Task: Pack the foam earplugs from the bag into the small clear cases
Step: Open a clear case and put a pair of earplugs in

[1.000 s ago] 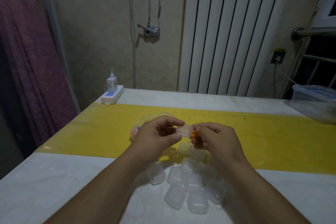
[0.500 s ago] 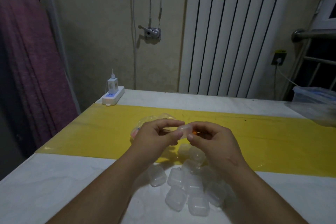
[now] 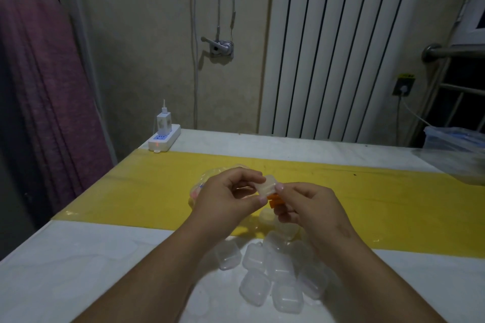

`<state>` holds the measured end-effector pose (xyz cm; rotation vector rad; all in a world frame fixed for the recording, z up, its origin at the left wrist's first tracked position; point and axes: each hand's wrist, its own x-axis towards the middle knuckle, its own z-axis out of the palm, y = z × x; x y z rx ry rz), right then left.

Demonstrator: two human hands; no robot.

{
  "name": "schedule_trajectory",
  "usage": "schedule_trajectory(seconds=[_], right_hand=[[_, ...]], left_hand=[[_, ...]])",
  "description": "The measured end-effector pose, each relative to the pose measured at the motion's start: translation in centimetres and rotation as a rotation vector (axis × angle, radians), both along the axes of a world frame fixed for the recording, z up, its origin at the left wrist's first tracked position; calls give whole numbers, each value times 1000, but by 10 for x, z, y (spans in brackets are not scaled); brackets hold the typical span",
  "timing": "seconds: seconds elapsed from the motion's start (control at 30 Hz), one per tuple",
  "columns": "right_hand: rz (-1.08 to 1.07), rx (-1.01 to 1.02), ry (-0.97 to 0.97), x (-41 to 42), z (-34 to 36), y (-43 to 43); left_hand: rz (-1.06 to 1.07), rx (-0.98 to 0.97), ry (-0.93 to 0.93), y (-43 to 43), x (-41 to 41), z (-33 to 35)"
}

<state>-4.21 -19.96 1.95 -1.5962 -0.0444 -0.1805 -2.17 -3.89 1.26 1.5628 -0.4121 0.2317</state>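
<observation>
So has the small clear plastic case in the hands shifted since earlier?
No: the small clear plastic case stays put, same offset from the white power strip.

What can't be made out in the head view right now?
Head view:
held case: open or closed unclear, fingers of left hand and right hand cover its edges.
orange earplugs: count unclear, tucked under the right hand's fingers.
bag: contents mostly behind the left hand.
case pile: filled or empty unclear, dim light, forearms cover part.
plastic bin: cut off by the right edge.

Clear glossy plastic cases (image 3: 278,267), glossy yellow table covering (image 3: 147,186), matt purple cloth curtain (image 3: 39,86), shiny metal wall fitting (image 3: 220,47)
</observation>
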Motion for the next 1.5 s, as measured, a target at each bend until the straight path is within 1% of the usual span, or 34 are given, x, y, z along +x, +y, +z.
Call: schedule_trajectory(seconds=[0.2, 0.33, 0.5, 0.6, 0.67, 0.73, 0.8, 0.97, 1.03, 1.13, 1.23, 1.3, 1.33, 1.43, 1.5], right_hand=[[17, -60, -36, 0, -2, 2], [44, -140, -71, -3, -1, 1], [12, -195, -97, -5, 0, 4], [-52, -254, -105, -4, -2, 5], [-101, -278, -101, -2, -3, 3], [-97, -245, -87, 0, -4, 1], [-83, -193, -74, 1, -3, -1], [-49, -94, -62, 4, -6, -3], [-37, -51, -55, 4, -6, -4], [-113, -40, -101, 3, -3, -5], [-211, -99, -198, -3, 5, -6], [-176, -132, -241, -7, 8, -2], [-161, -187, -255, -7, 7, -1], [-184, -480, -306, -5, 2, 0], [-195, -550, -331, -4, 1, -1]], left_hand=[[81, 115, -70, -2, 1, -4], [131, 191, -123, -1, 1, -6], [155, 236, -133, 0, 3, -8], [149, 220, -136, -1, 3, -8], [129, 130, -79, -1, 3, -5], [102, 33, -12, -1, 2, -1], [83, -3, 13, 0, 2, 0], [56, 152, 22, 5, 4, -2], [81, 247, 18, 5, 3, -4], [134, 297, -8, 1, 2, -4], [178, 319, -27, -1, 1, -3], [179, 320, -27, -2, 2, -3], [174, 318, -26, -1, 2, -3], [145, 311, -12, 0, 3, -4], [121, 285, 7, 1, 3, -4]])
